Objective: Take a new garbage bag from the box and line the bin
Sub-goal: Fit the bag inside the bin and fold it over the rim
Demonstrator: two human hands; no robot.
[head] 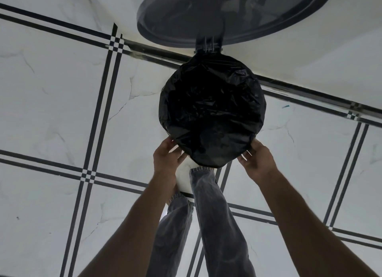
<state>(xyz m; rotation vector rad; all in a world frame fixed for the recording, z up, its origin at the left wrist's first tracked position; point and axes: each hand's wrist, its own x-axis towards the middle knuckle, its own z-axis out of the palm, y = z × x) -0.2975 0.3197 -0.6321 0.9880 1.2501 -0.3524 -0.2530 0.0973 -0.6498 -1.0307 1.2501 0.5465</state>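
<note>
The left hand [168,156] and right hand [257,160] each grasp the near edge of the black garbage bag [210,107], fingers curled on the plastic where it folds over the bin [184,177] rim. The bag covers the whole mouth of the bin. Beyond it, the round lid [227,14] stands raised against the wall, on the tiled floor [62,90].

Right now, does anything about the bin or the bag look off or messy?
Nothing stands out. The black garbage bag is folded over the bin's rim all round, wrinkled but untorn; the lid stands open behind. Both the left hand and right hand hold the near edge.
</note>
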